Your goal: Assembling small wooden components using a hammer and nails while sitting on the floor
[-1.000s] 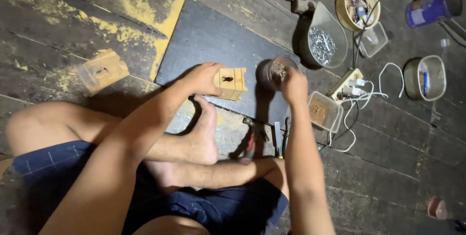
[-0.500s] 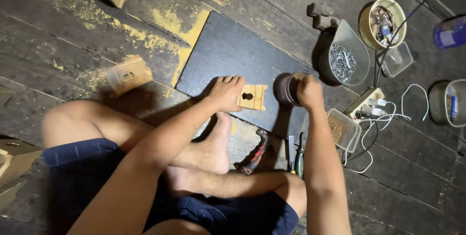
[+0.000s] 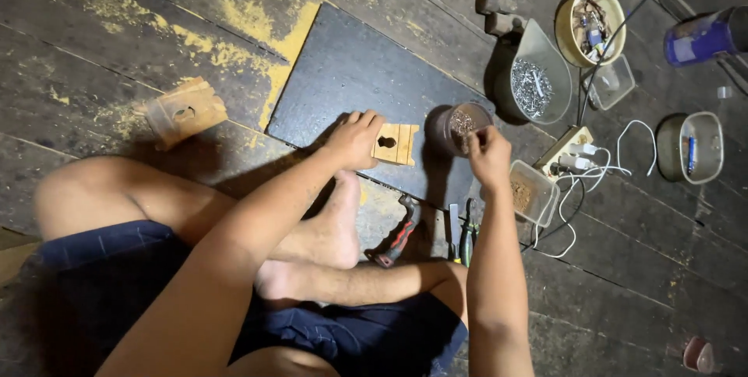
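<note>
At the centre of the frame, left hand (image 3: 354, 139) presses flat on a small wooden block (image 3: 396, 143) with a hole (lying on a dark board (image 3: 351, 73)) | right hand (image 3: 489, 157) pinches into a round jar (image 3: 461, 124) of small nails, just right of the block | upper right: scoop of nails (image 3: 534, 85), tubs.

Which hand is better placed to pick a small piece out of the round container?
Probably the right hand: its fingers are pinched at the rim of the round container. The left hand is busy, resting on the small wooden block on the dark board.
</note>
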